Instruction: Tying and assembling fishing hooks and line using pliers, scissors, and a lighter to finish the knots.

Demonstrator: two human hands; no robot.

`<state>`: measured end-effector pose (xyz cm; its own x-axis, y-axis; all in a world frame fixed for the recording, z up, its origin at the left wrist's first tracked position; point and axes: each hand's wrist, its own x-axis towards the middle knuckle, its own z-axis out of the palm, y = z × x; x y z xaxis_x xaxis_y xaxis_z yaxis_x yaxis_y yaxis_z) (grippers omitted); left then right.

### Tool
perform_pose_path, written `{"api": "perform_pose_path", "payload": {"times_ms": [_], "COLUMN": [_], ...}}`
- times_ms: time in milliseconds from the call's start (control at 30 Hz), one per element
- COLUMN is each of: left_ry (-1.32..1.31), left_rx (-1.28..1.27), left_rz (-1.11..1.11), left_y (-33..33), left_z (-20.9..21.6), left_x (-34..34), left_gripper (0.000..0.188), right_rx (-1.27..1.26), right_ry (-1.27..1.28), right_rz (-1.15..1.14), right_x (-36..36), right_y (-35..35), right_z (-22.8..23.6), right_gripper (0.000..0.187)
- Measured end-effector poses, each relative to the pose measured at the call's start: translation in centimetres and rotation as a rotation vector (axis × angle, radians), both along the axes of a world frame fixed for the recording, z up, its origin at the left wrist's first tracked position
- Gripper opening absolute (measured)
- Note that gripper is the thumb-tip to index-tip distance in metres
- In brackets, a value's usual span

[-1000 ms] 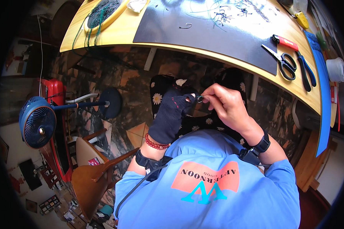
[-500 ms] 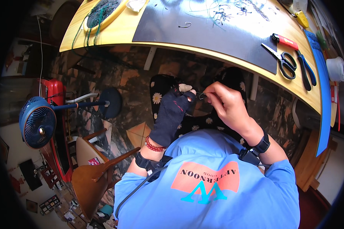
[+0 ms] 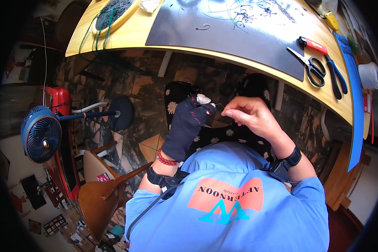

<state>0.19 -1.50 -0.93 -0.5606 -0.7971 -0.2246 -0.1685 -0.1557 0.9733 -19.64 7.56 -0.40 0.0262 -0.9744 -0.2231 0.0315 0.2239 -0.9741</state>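
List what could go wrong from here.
The thin strand at the left hand sits away from the tabletop; dropped, it might be hard to spot on the patterned floor.
The green strands trailing toward the edge of the table could snag or tangle.

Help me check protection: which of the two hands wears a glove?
The left hand, in a dark glove beside a red bracelet; the right hand is bare.

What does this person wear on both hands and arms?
The left hand wears a dark glove with small red marks. Behind it come a red beaded bracelet, a black wrist strap and a black cable. The right hand is ungloved, with another black strap at its wrist. The short sleeves are light blue.
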Motion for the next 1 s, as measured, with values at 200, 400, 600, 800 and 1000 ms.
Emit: {"api": "perform_pose_path", "payload": {"times_ms": [200,400,600,800,1000], "left_ry": [0.053,0.045,0.078,0.056,0.094], "left_rx": [0.105,0.023,0.137,0.134,0.165], "left_rz": [-0.023,-0.032,0.005,-0.015,-0.026], "left_y": [0.3,0.8,1.3,1.3,1.4], "left_z": [0.3,-0.1,0.0,-1.5,-1.3], "left_x": [0.1,0.2,-0.4,-0.5,-0.5], "left_gripper": [0.011,0.01,0.009,0.009,0.007], "right_rx": [-0.169,-0.121,-0.155,-0.137,-0.105], "right_ry": [-0.295,-0.561,-0.486,-0.427,-0.371], "right_rz": [-0.119,-0.175,-0.213,-0.241,-0.292], "right_x": [0.2,0.4,0.8,0.3,0.4], "right_y": [-0.6,-1.0,-1.2,-1.2,-1.2], "right_z": [0.5,0.7,0.7,0.3,0.1], "right_gripper": [0.022,0.019,0.018,0.018,0.017]}}
